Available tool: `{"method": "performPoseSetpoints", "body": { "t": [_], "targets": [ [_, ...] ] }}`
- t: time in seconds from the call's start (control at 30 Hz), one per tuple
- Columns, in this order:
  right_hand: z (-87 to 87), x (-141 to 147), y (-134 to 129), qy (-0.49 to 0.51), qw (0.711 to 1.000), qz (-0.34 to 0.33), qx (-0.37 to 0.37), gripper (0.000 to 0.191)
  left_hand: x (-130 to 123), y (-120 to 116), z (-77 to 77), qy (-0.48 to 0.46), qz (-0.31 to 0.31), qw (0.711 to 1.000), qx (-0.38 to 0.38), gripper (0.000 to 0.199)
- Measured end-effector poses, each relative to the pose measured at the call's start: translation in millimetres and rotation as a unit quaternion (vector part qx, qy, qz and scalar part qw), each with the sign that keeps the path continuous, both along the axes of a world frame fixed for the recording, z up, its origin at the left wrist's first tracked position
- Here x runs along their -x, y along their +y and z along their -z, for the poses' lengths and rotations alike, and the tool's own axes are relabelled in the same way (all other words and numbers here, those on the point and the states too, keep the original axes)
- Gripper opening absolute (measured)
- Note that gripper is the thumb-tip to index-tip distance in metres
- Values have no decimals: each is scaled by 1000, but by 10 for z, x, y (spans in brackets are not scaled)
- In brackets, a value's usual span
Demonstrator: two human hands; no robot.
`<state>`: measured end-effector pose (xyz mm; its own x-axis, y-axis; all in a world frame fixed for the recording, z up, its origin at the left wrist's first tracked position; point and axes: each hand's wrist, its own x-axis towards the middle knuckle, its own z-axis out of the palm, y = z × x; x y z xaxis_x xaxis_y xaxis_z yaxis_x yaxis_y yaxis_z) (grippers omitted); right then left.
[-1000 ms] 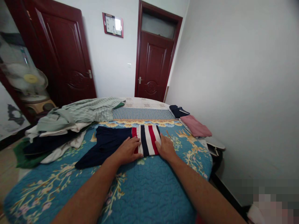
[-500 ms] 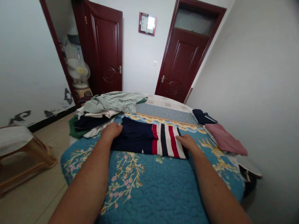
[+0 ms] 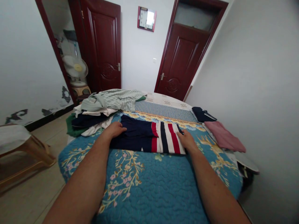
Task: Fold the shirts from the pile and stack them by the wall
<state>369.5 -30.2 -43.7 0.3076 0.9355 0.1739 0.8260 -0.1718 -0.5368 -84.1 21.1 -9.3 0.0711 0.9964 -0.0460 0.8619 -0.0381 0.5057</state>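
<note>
A navy garment (image 3: pixel 136 133) with red and white stripes at its right end lies folded into a long strip on the bed. My left hand (image 3: pixel 116 130) grips its navy left end, thumb and fingers drawn together on the cloth. At the striped end, my right hand (image 3: pixel 187 140) pinches the edge between thumb and fingers. The fabric lies mostly flat, with some wrinkles in the navy part. Beneath it spreads a teal quilted bedcover (image 3: pixel 158 180) with a floral pattern.
Behind my left hand is a loose heap of clothes (image 3: pixel 112 99), light green on top. Folded pink clothing (image 3: pixel 223 135) and a folded navy piece (image 3: pixel 202 114) lie along the bed's right side. A stool (image 3: pixel 23 149) stands on the floor at left.
My left hand has shifted slightly inward over the navy end, its fingers more bent. My right hand still holds the striped end. The whole view has moved a little.
</note>
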Motion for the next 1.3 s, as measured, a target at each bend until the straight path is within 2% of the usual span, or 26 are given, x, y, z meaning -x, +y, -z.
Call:
{"method": "performPoseSetpoints", "body": {
  "t": [0.17,0.3,0.4,0.5,0.7,0.87,1.0,1.1,1.3],
  "targets": [
    [-69,-309,-36,8,1000,14,4,37,-200,-67,8,-107,25,994,20,44],
    [-101,-755,-152,-29,999,27,4,36,-505,-221,-13,-252,81,959,104,49],
    [-97,-1017,-252,-47,998,41,7,36,-658,-283,-19,-270,129,947,120,52],
    [-98,-1095,-300,-42,998,50,17,36,-697,-281,-17,-267,122,949,116,53],
    [-259,-1003,-291,9,999,53,8,35,-647,-251,-21,-296,59,944,130,55],
    [-599,-832,-308,2,999,33,-17,30,-617,-249,-18,-314,37,940,126,53],
    [-911,-535,-294,-47,999,3,-18,20,-592,-234,13,-315,42,940,124,53],
    [-1069,-272,-257,-88,996,-24,-17,16,-571,-201,65,-321,47,937,128,53],
    [-1145,255,-148,-122,989,-85,-14,11,-545,-130,155,-330,50,934,127,53]
  ]
}}
